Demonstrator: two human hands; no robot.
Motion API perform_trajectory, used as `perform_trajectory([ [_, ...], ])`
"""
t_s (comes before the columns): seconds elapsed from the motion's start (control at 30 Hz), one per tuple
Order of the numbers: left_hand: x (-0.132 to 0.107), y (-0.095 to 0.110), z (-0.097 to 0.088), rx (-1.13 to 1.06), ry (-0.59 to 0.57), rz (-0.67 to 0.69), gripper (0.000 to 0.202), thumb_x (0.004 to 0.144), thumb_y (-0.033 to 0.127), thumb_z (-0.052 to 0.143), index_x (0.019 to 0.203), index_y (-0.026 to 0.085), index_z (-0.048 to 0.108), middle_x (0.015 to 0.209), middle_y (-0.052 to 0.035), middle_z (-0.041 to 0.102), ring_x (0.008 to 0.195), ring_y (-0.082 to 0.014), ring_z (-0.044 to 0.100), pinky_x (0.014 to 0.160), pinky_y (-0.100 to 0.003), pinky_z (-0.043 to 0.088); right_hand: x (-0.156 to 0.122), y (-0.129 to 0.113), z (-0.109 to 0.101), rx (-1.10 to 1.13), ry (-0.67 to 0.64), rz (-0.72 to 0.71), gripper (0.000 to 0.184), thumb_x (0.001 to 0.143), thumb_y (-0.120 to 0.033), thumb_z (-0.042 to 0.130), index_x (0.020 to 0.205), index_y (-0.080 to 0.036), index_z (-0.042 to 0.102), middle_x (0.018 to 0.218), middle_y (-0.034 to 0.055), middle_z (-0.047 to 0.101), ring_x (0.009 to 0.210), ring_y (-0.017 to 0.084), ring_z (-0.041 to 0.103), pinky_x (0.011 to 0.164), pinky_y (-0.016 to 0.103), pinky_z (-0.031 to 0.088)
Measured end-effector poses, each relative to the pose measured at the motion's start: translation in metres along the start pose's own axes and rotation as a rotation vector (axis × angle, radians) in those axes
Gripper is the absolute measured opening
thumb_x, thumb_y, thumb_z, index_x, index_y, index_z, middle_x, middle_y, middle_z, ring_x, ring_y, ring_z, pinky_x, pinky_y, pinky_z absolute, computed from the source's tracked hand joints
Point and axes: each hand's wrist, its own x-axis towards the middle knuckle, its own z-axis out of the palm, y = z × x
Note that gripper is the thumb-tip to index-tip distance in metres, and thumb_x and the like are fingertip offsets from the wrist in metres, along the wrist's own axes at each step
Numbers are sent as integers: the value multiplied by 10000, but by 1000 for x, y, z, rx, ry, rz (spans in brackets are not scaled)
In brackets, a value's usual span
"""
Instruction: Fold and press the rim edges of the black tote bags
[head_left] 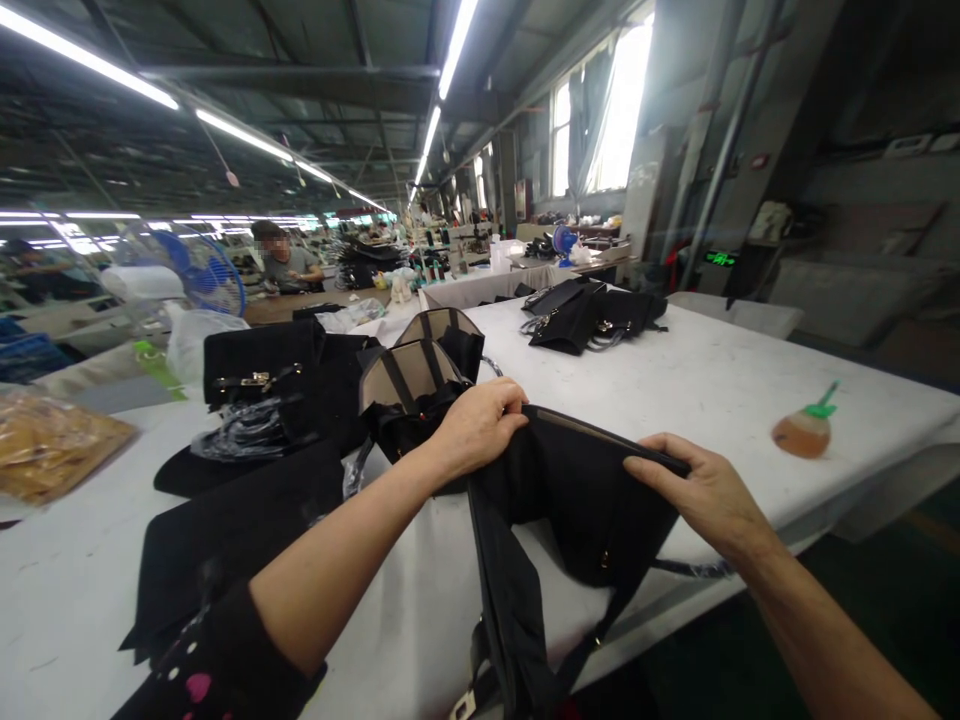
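Note:
A black handbag (pixel 600 500) is held up at the near edge of the white table, its long top rim running between my two hands. My left hand (pixel 484 425) pinches the rim at its left end, thumb and fingers pressed together. At the right end, my right hand (pixel 694 490) grips the same rim between thumb and fingers. A black strap with metal fittings hangs below the bag toward me. Just beyond my left hand stand open black bags with a beige lining (pixel 412 375). The bag's inside is mostly hidden from me.
Black bags and flat pieces (pixel 240 540) pile up on the left of the white table (pixel 750 370). More black bags (pixel 592 315) lie at its far side. A bottle with orange liquid (pixel 802 432) stands right. A blue fan (pixel 195 265) and a person (pixel 285 262) are beyond.

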Motion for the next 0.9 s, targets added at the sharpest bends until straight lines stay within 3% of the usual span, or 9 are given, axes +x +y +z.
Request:
perform_trajectory([
  [0.23, 10, -2, 2, 87, -3, -53, 163, 782, 200, 623, 655, 169, 526, 733, 7, 578, 725, -142, 532, 653, -259, 373, 4, -1, 3, -36, 80, -23, 326, 754, -521, 656, 816, -202, 686, 744, -1, 677, 708, 185, 612, 625, 276, 469],
  [0.37, 10, -1, 3, 121, -4, -112, 155, 778, 223, 634, 667, 173, 539, 733, 5, 593, 720, -146, 538, 641, -261, 363, 7, 0, 7, -19, 149, -93, 321, 693, -471, 729, 887, -216, 721, 866, 1, 722, 813, 201, 652, 724, 280, 510],
  [0.57, 9, 0, 5, 183, 11, -149, 194, 781, 252, 625, 639, 179, 515, 713, 5, 587, 692, -146, 534, 614, -264, 341, 8, -3, 7, -105, 182, -192, 272, 715, -438, 717, 878, -223, 748, 910, 8, 745, 873, 224, 676, 790, 302, 526],
  [0.9, 11, 3, 6, 240, 24, -179, 195, 793, 288, 606, 652, 185, 518, 731, -7, 601, 704, -161, 538, 601, -271, 323, 14, -9, 3, -337, 138, -338, 216, 829, -403, 600, 855, -231, 729, 872, -14, 739, 822, 185, 672, 763, 273, 484],
])
